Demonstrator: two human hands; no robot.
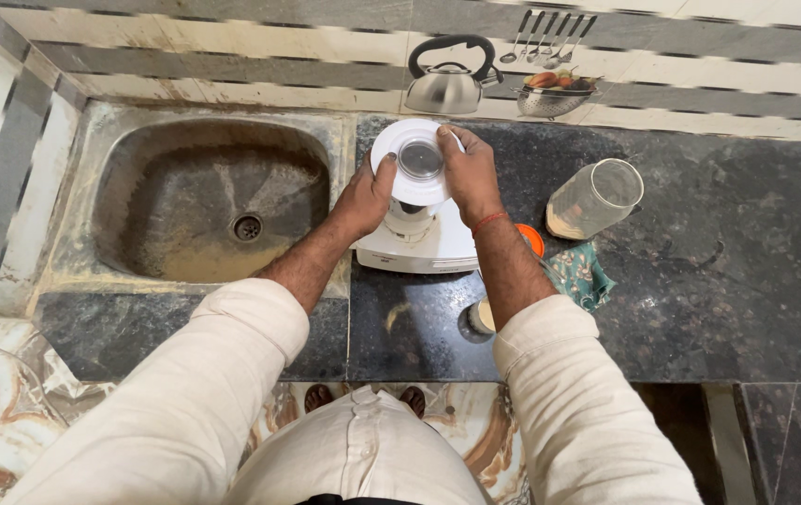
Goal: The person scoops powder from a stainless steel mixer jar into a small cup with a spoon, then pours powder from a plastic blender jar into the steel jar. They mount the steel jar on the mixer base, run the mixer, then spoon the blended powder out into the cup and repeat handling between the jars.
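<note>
We clasp the white blender jar lid [416, 161] from both sides, left hand [365, 197] and right hand [469, 174] closed on its rim, directly above the blender base [424, 245]. Smooth plastic, probably light and slippery; the rim grips best.

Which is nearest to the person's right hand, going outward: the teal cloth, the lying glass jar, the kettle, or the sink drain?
From the right hand:
1. Kettle, just beyond it by the wall.
2. Glass jar, lying to its right.
3. Teal cloth, right and nearer the person; close to the jar's rank.
4. Sink drain, far left.
</note>
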